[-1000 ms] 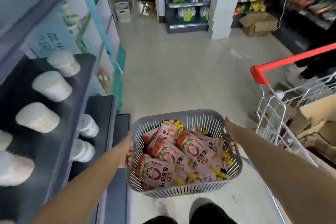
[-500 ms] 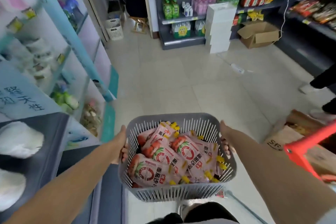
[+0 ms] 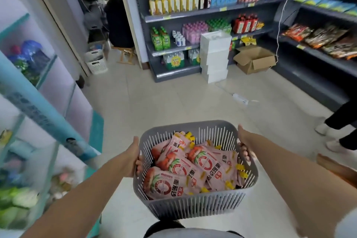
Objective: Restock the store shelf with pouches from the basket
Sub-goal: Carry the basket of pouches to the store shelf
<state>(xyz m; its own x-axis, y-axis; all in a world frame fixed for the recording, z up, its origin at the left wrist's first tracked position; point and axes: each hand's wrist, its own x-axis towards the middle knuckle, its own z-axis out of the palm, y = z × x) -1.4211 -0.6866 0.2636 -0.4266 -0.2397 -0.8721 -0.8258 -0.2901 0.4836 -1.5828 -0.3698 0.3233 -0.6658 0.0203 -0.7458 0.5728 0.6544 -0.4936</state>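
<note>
A grey slatted plastic basket (image 3: 195,206) hangs in front of me above the tiled floor, carried level. It is filled with several pink pouches (image 3: 190,168) printed with red tomatoes and yellow corners. My left hand (image 3: 133,157) grips the basket's left rim, fingers curled under the edge. My right hand (image 3: 245,144) grips the right rim the same way. Dark store shelves (image 3: 202,12) with bottles stand ahead across the aisle.
A glass-fronted cabinet with a teal frame (image 3: 44,106) lines the left. White boxes (image 3: 214,56) are stacked by the far shelf, beside an open cardboard box (image 3: 255,60). A power strip (image 3: 240,99) lies on the floor. Another person's legs (image 3: 340,121) stand at right; a seated person (image 3: 117,23) is far back.
The view has lifted and swung away from the dark shelf on the left and the red-handled cart; the far shelves now fill the view. Both hands keep hold of the basket.
</note>
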